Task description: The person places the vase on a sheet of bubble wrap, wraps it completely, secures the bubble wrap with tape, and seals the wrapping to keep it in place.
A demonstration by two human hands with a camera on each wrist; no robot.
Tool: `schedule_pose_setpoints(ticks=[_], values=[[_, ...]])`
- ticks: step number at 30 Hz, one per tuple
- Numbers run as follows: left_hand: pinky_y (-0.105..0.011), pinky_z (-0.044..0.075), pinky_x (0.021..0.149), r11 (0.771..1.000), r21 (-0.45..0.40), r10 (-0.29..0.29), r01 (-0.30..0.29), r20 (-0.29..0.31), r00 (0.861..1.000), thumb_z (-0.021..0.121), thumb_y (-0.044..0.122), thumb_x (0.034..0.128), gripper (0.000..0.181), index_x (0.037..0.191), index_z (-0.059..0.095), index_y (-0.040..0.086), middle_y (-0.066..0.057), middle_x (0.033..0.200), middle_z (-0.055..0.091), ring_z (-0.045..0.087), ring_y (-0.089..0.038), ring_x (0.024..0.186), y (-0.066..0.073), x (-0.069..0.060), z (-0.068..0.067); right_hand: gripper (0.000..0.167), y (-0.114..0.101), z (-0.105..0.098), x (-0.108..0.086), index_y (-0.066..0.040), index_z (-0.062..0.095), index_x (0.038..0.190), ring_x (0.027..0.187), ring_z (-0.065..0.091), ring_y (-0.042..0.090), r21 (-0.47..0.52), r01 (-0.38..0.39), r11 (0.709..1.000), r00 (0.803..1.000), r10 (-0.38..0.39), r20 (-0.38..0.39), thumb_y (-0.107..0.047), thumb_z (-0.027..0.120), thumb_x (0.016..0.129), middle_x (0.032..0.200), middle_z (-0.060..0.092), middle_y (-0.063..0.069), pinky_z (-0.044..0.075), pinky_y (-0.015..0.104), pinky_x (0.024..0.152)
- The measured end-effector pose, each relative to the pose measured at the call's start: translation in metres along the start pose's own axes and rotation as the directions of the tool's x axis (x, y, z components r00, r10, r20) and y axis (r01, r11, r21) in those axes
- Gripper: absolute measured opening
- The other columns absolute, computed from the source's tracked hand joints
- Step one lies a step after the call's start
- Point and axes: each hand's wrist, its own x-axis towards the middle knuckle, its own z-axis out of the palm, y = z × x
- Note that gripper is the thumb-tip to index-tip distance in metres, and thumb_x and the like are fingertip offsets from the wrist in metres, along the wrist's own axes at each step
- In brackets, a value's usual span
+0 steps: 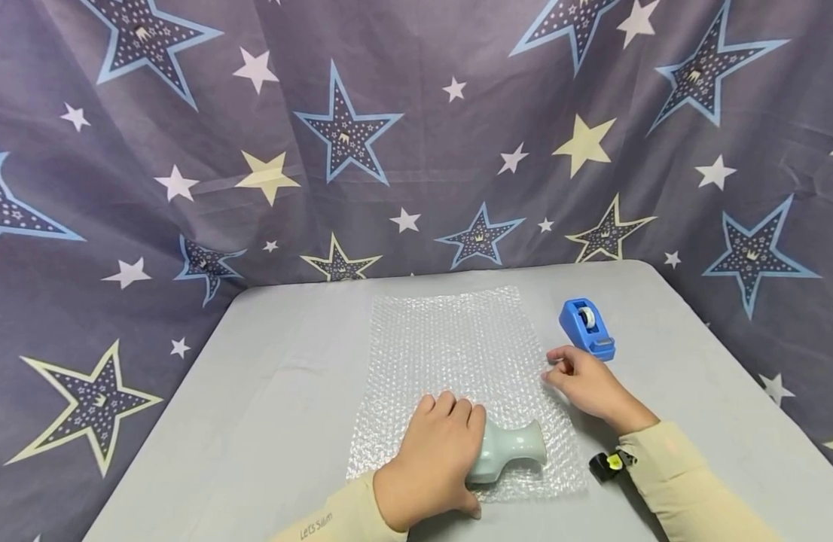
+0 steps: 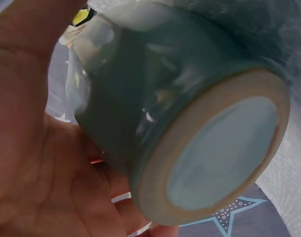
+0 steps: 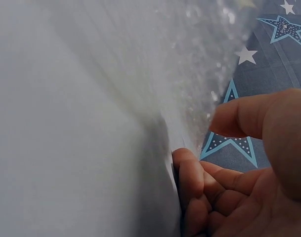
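A pale green glazed vase point(image 1: 508, 449) lies on its side on a sheet of bubble wrap point(image 1: 447, 342), its neck pointing right. My left hand point(image 1: 435, 456) grips the vase's body from the left, fingers over the top and thumb at the near side. The left wrist view shows the vase's round base point(image 2: 222, 153) with its unglazed rim. My right hand point(image 1: 590, 385) is at the wrap's right edge, fingers loosely bent. Its thumb point(image 3: 239, 116) stands apart from the fingers in the right wrist view, with no wrap visibly pinched between them.
A blue tape dispenser point(image 1: 586, 328) with a roll of tape stands just beyond the right hand. The table point(image 1: 274, 391) has a pale grey cover. Behind and beside it hangs a dark curtain point(image 1: 416, 150) patterned with stars.
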Motion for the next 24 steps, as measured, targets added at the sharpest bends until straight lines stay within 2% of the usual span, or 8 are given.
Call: schedule_pose_setpoints(ticks=[14,21,24], values=[[-0.033,0.031,0.071,0.999,0.033,0.004,-0.003,-0.024,1.000,0.092,0.064,0.0429,0.097,0.116,0.057,0.012,0.003,0.095,0.059,0.044,-0.017,0.081,0.0012,0.0008,0.0029,0.047,-0.0017,0.0001,-0.0008,0.007,0.058,0.131,0.076,0.054,0.017,0.003,0.010,1.000,1.000,-0.010,-0.009,-0.020,0.069,0.094,0.089,0.062,0.006,0.045,0.029,0.067],[-0.032,0.030,0.071,0.999,0.047,-0.005,0.006,-0.014,1.000,0.091,0.077,0.0382,0.108,0.118,0.058,0.011,0.003,0.095,0.060,0.041,-0.016,0.079,0.0058,-0.0012,0.0012,0.047,-0.0004,0.0011,-0.0010,0.007,0.057,0.132,0.077,0.055,0.018,-0.005,0.006,1.000,1.000,-0.006,-0.006,-0.020,0.068,0.095,0.090,0.062,0.007,0.046,0.030,0.066],[-0.032,0.030,0.071,0.998,0.053,-0.015,0.016,-0.018,1.000,0.091,0.077,0.0383,0.105,0.114,0.057,0.012,0.004,0.093,0.058,0.040,-0.016,0.079,0.0070,-0.0007,0.0015,0.047,-0.0006,0.0012,-0.0014,0.007,0.057,0.132,0.077,0.055,0.018,-0.004,0.001,1.000,1.000,-0.001,-0.003,-0.020,0.068,0.095,0.090,0.062,0.007,0.046,0.030,0.066]])
